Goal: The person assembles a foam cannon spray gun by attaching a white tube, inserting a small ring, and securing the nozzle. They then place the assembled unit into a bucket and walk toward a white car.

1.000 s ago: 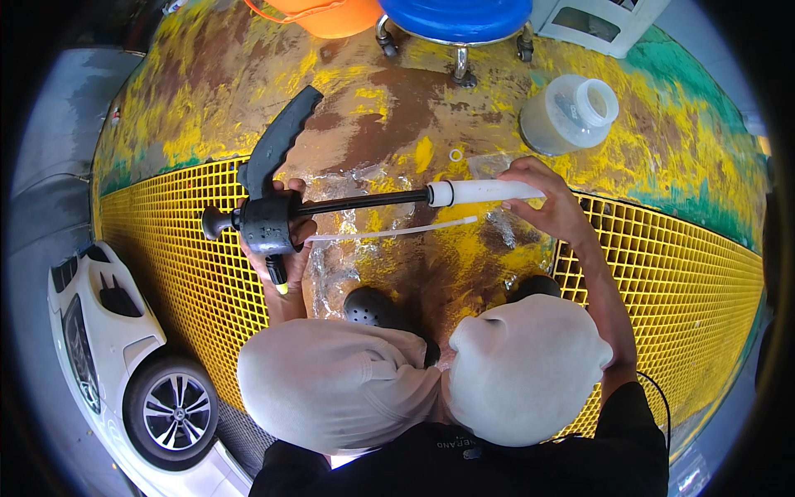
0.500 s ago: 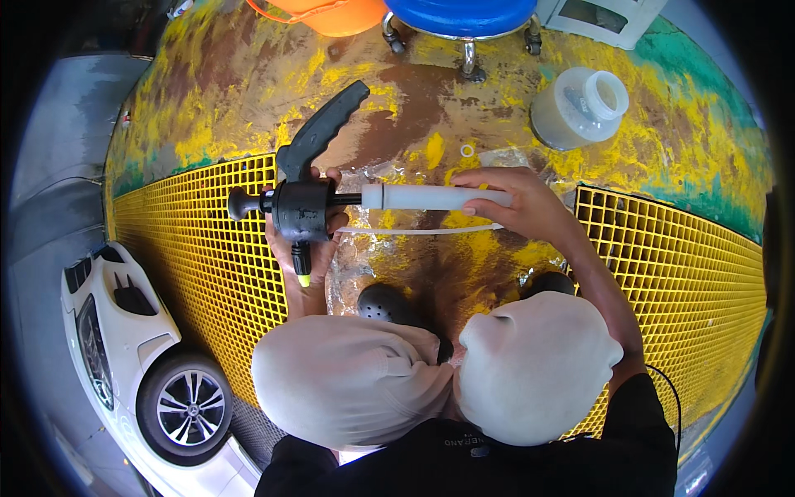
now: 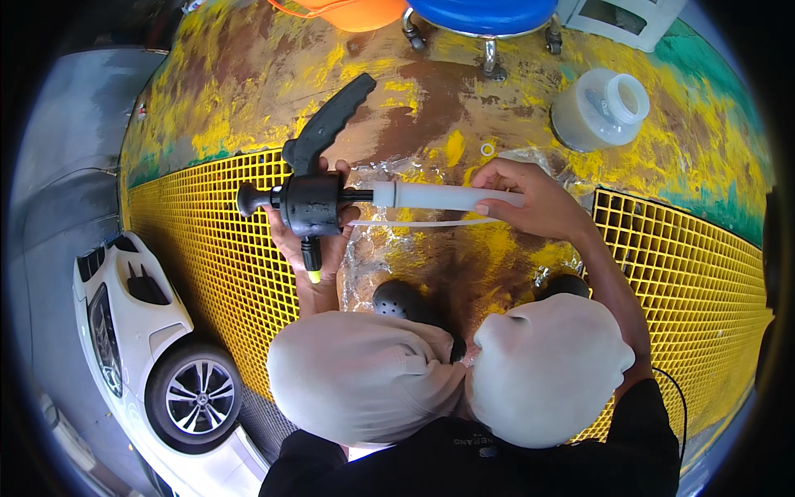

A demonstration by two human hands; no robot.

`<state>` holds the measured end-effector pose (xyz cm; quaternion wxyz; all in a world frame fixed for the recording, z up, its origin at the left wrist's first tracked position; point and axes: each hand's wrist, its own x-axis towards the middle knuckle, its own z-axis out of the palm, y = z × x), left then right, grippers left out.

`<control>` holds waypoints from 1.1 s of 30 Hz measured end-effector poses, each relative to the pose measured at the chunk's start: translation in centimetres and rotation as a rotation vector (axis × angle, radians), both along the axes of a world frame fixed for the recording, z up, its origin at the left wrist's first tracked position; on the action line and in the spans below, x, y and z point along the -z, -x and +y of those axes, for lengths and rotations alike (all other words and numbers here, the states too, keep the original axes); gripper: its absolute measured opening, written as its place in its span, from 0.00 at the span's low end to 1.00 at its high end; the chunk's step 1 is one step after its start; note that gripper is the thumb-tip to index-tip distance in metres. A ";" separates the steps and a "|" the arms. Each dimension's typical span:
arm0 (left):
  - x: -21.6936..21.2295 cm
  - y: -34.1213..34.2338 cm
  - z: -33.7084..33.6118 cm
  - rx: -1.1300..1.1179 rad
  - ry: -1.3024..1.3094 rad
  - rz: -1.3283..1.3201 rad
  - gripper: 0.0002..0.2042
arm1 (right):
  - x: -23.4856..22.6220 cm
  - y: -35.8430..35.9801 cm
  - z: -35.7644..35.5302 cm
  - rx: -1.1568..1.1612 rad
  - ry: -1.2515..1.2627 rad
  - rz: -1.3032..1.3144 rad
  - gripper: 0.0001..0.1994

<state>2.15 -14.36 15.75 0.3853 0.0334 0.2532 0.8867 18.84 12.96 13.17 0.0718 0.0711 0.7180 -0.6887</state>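
In my left hand (image 3: 327,257) is the black head of a pump sprayer (image 3: 308,203), lying on its side. Its long curved handle points away from me, a round plunger knob sticks out at the left, and a nozzle with a yellow-green tip faces toward me. A dark rod runs from the head into a white plastic pump cylinder (image 3: 439,197). My right hand (image 3: 526,199) is closed around the cylinder's right end. Below the cylinder, a thin white tube (image 3: 422,224) stretches from the head toward my right hand. Part of my left fingers is hidden behind the head.
A translucent bottle (image 3: 592,116) without a cap stands at the far right. Near it a small white ring (image 3: 487,150) lies on the paint-stained floor. A blue wheeled stool (image 3: 484,15) and an orange bucket (image 3: 356,12) stand beyond. Yellow floor grating (image 3: 215,240) flanks both sides; a white car (image 3: 137,323) is at left.
The whole scene has shifted slightly to the right in the picture. Both hands keep their hold on the sprayer head and cylinder, with little visible change between them.
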 end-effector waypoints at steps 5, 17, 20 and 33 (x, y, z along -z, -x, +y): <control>0.0 -0.4 0.3 0.010 -0.004 -0.022 0.35 | -0.1 -0.2 0.2 0.025 -0.012 -0.038 0.11; 0.5 -0.6 -0.1 0.034 -0.019 -0.066 0.29 | -1.6 0.3 -1.3 0.043 -0.093 0.143 0.12; 0.8 -0.3 -0.5 -0.040 -0.049 -0.112 0.29 | -2.0 -1.0 -0.3 0.108 -0.078 -0.029 0.13; -1.5 0.0 -0.1 -0.063 -0.203 -0.064 0.24 | -4.6 -0.5 0.4 0.095 -0.106 0.077 0.11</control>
